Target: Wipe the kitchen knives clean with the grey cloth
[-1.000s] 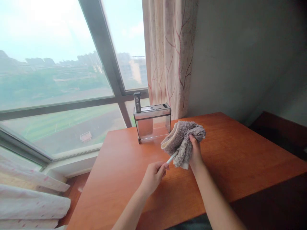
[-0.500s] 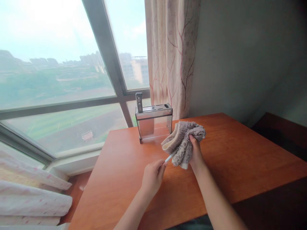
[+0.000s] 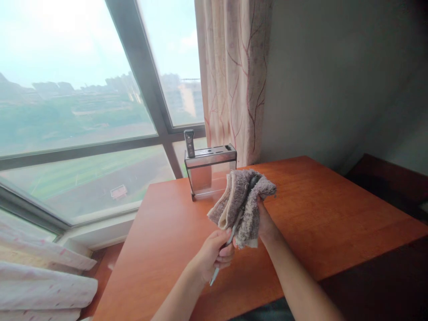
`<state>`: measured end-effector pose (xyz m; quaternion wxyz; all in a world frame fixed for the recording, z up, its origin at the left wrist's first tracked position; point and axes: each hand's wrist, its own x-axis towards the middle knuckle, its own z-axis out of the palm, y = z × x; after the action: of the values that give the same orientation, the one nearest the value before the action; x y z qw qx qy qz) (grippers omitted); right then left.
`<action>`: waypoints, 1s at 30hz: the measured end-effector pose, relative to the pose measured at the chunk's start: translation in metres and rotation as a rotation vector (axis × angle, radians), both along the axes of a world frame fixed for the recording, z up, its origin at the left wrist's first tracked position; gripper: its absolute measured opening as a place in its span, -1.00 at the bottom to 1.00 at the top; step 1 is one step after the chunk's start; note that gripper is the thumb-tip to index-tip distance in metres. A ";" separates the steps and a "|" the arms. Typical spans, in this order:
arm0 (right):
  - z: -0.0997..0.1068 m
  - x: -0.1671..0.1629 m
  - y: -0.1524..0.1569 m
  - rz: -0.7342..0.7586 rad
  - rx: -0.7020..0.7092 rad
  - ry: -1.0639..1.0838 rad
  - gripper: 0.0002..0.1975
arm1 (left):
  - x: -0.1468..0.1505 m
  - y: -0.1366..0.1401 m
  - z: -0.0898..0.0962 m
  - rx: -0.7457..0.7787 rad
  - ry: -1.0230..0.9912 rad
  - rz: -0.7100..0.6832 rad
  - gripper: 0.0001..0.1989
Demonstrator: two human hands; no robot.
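Observation:
A bunched grey-brown towel [image 3: 222, 203] with a pale edge is gripped by my right hand [image 3: 264, 216], whose fingers are mostly hidden behind it. Running through the towel's fold is a slim pale-grey tool [image 3: 214, 277]; a dark part, possibly its other end, shows in the fold near the top. My left hand [image 3: 217, 252] is closed around this tool just below the towel, and its narrow end sticks out under the fingers. What kind of tool it is cannot be made out. Both hands are above the wooden table.
Behind the towel stands a clear-sided knife block [image 3: 210, 154] with slots in its top and one dark-grey handle [image 3: 189, 143] upright in it. The brown table [image 3: 321, 205] reaches toward a curtain [image 3: 234, 80] and wall. A large window [image 3: 160, 129] is at left.
My left hand has moved up the tool toward the towel, so its narrow end now shows below my fingers. The towel has shifted left and opened somewhat, revealing the dark part.

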<state>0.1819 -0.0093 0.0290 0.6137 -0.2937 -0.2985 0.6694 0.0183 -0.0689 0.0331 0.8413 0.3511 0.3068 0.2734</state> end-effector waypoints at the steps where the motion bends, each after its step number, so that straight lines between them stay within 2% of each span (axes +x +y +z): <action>1: -0.001 -0.001 0.003 0.004 -0.010 0.016 -0.43 | 0.001 0.001 -0.001 0.011 0.025 0.028 -0.59; 5: 0.001 -0.003 0.010 -0.146 -0.008 -0.041 -0.57 | 0.007 0.003 -0.006 0.190 0.227 0.271 -0.56; 10: 0.003 -0.004 0.011 -0.338 0.043 -0.231 -0.65 | 0.007 0.005 -0.008 0.680 0.564 0.483 -0.54; 13: 0.002 -0.006 0.011 -0.425 0.097 -0.301 -0.67 | 0.002 0.005 -0.005 0.848 0.772 0.581 -0.59; 17: 0.002 -0.008 0.012 -0.466 0.072 -0.288 -0.68 | -0.001 0.006 -0.002 0.855 0.770 0.642 -0.63; 20: 0.003 -0.005 0.013 -0.436 -0.013 -0.121 -0.68 | -0.004 0.007 -0.002 0.771 0.684 0.684 -0.62; 23: 0.005 -0.004 0.010 -0.227 -0.042 0.063 -0.64 | -0.006 0.009 -0.003 0.680 0.598 0.691 -0.59; 26: 0.003 -0.009 0.003 0.010 -0.029 0.081 -0.61 | -0.005 0.009 -0.005 0.633 0.543 0.642 -0.57; 28: 0.001 -0.015 -0.002 0.079 -0.012 0.012 -0.64 | -0.003 0.009 -0.007 0.621 0.532 0.602 -0.55; 30: -0.001 -0.020 -0.004 0.057 -0.011 -0.041 -0.68 | 0.000 0.009 -0.009 0.609 0.520 0.566 -0.52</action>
<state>0.1616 -0.0134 0.0275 0.5864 -0.3019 -0.3158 0.6821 0.0178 -0.0603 0.0239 0.4886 0.5406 0.4961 0.4721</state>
